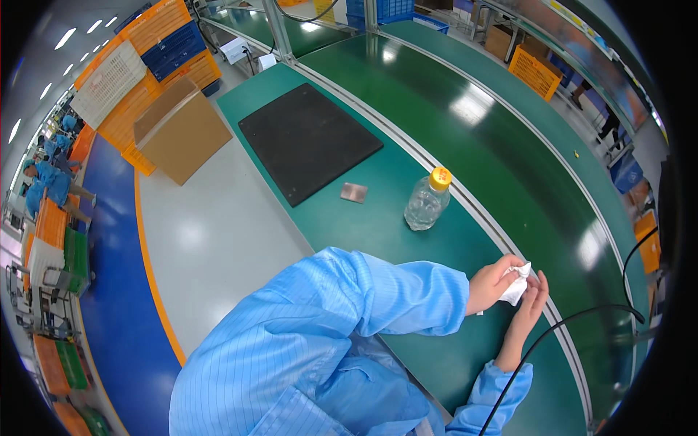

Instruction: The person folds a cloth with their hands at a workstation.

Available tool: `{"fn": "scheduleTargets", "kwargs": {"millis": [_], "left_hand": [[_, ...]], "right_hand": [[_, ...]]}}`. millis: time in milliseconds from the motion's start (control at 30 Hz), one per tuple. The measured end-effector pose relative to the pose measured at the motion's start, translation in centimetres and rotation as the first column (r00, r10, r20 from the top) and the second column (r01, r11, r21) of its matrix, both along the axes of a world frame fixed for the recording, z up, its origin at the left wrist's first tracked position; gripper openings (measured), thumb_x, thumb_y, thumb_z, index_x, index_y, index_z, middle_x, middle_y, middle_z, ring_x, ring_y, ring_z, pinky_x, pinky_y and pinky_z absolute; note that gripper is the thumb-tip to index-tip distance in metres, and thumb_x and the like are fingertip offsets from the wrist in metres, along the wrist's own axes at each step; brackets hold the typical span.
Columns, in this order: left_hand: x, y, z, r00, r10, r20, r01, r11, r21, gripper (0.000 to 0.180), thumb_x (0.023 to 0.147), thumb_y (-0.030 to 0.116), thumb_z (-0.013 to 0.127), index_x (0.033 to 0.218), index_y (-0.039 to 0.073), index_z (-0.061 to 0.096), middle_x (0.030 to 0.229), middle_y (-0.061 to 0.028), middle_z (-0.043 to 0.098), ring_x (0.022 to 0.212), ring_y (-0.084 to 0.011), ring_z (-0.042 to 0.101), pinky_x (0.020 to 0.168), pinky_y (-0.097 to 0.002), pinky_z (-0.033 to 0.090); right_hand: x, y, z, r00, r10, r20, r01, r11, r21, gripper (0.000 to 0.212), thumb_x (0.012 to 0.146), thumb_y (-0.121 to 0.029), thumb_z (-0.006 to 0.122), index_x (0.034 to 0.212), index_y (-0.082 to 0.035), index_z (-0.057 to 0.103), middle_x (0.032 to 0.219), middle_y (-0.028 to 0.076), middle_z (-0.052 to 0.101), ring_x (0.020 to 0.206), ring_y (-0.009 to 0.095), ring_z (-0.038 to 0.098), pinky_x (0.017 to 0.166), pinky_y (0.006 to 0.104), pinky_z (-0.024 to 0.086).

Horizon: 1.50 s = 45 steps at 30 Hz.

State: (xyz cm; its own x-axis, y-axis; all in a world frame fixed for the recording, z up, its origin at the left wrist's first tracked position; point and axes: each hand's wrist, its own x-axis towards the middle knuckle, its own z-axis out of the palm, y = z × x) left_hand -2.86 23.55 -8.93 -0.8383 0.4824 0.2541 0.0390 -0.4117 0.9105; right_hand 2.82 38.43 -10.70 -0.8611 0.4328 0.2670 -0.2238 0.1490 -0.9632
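Observation:
Over the right part of the green worktop, both my hands meet at a crumpled white cloth or tissue. My left hand is closed on it, thumb and fingers pinching its left side. My right hand comes up from below, its fingers bent against the cloth's right side. Whether anything lies inside the cloth is hidden. Left of my hands, a clear plastic bottle with a yellow cap stands upright. Farther left lies a small flat brownish-grey piece, beside a black mat.
A metal rail divides the worktop from a glossy green conveyor belt. A black cable loops past my right arm. An open cardboard box stands by orange crates at the far left. People in blue work beyond the aisle.

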Motion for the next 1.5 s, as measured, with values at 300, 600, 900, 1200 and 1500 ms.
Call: {"fn": "scheduleTargets", "kwargs": {"millis": [300,600,900,1200,1500], "left_hand": [[0.1,1.8,-1.6,0.981,-0.189,-0.037,0.186,0.980,-0.072,0.018,0.094,0.012,0.054,0.109,0.002,0.056,0.100,-0.0078,0.063,0.090,-0.0145,0.060,0.077,-0.0296,0.049],[-1.1,1.0,-1.4,0.983,-0.182,-0.027,0.171,0.956,-0.237,0.061,0.084,-0.005,0.053,0.140,0.007,0.033,0.121,-0.0127,0.056,0.074,-0.0111,0.061,0.066,-0.0281,0.052],[-0.8,1.0,-2.1,0.972,-0.232,-0.040,0.203,0.912,-0.356,0.041,0.085,0.000,0.058,0.125,0.004,0.050,0.094,-0.0072,0.065,0.072,-0.0087,0.059,0.066,-0.0237,0.050],[-1.4,1.1,-2.4,0.992,-0.127,0.005,0.126,0.992,0.028,0.014,0.093,0.001,0.053,0.106,0.005,0.053,0.118,-0.0099,0.055,0.104,-0.0142,0.054,0.090,-0.0275,0.045],[-1.1,0.6,-1.1,0.993,-0.061,0.101,0.050,0.993,0.110,0.014,0.095,0.006,0.050,0.110,0.005,0.051,0.135,-0.0137,0.045,0.115,-0.0196,0.050,0.099,-0.0320,0.041]], "right_hand": [[1.5,0.8,-0.3,0.970,-0.243,-0.008,0.238,0.940,0.244,0.019,0.095,-0.005,0.048,0.110,0.001,0.059,0.103,0.007,0.062,0.092,0.013,0.058,0.082,0.0258,0.047],[-0.3,-1.0,1.4,0.963,-0.215,-0.164,0.251,0.935,0.250,0.017,0.087,0.003,0.054,0.101,-0.002,0.063,0.097,0.009,0.060,0.090,0.020,0.059,0.078,0.0274,0.048],[0.6,-1.4,2.3,0.928,-0.228,-0.294,0.337,0.851,0.403,0.024,0.084,0.007,0.055,0.104,-0.005,0.063,0.104,0.012,0.057,0.095,0.026,0.058,0.079,0.0313,0.049],[-0.2,-1.5,1.0,0.934,-0.280,-0.222,0.327,0.920,0.218,0.038,0.084,-0.003,0.062,0.121,-0.008,0.055,0.116,0.012,0.051,0.101,0.021,0.054,0.085,0.0302,0.046],[0.7,-1.5,1.4,0.994,-0.080,0.069,0.066,0.980,0.185,0.039,0.085,-0.008,0.063,0.123,-0.008,0.054,0.098,0.008,0.059,0.092,0.018,0.059,0.082,0.0303,0.048]]}}
